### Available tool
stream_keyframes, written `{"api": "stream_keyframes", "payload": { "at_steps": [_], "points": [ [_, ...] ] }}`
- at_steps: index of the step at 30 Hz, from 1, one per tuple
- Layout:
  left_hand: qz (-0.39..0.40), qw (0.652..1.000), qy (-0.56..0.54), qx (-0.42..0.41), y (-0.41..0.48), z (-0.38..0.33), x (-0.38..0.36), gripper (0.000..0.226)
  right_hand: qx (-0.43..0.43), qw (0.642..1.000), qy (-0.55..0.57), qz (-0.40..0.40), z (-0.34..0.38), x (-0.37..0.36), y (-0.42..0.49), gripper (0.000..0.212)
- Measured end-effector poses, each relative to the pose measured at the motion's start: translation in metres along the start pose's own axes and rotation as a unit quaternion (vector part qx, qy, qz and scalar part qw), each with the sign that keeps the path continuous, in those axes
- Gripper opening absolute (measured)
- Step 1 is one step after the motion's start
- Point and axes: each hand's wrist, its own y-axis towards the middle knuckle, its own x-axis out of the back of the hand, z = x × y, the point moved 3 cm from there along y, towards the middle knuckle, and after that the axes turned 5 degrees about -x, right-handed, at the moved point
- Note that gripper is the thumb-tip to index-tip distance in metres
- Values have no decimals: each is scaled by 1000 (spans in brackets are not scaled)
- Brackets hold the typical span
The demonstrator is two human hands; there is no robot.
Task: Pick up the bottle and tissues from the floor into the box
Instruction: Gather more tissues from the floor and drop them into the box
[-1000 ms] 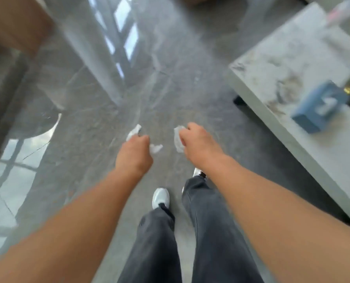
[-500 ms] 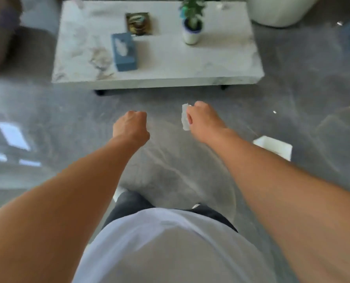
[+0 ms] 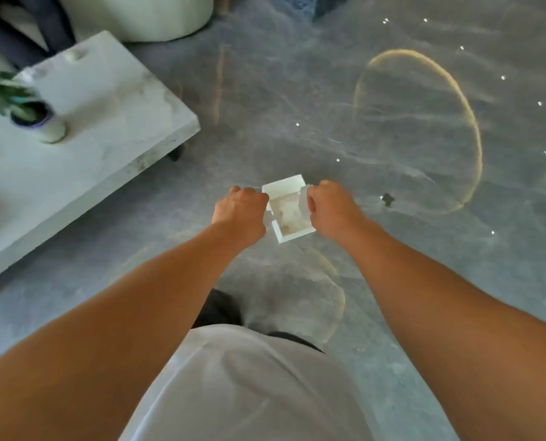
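Now we hold both fists over white box (image 3: 289, 207) on floor: left hand (image 3: 240, 214) curled closed, contents unseen; right hand (image 3: 332, 209) clamped on tissue (image 3: 304, 198). Risk: light tissue drifts past rim (bottle nowhere visible). Table (image 3: 112, 100) at ten o'clock.

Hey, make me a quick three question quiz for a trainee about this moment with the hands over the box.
1. True or false: both the left hand and the right hand are closed into fists.
2. Where does the white box sit? A) on the marble table B) on the grey floor C) on the person's lap
3. Fill in: the potted plant stands on the ____.

Key
1. True; a bit of white tissue shows at the right fist, none is visible in the left.
2. B
3. marble table
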Motion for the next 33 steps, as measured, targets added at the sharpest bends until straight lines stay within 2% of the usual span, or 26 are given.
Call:
{"api": "stream_keyframes", "payload": {
  "at_steps": [5, 10, 18, 22, 25, 33],
  "points": [
    [36, 999, -22, 16, 95, -24, -3, 35, -51, 998, 8, 31, -64, -5, 52, 21],
    [52, 996, -63, 36, 209, -23, -29, 36, -87, 995, 18, 41, -122, -16, 141, 21],
    [111, 980, -109, 127, 320, -4, -101, 31, -54, 994, 18, 89, -175, -74, 271, 19],
    [111, 974, -116, 163, 374, 11, -181, 30, -35, 994, 26, 103, -196, -154, 341, 22],
    [100, 961, -145, 211, 407, 23, -257, 30, -20, 989, 41, 143, -212, -236, 384, 24],
    [80, 905, -227, 350, 463, 29, -452, 23, 54, 979, 32, 192, -261, -429, 461, 15]
  ]
}}
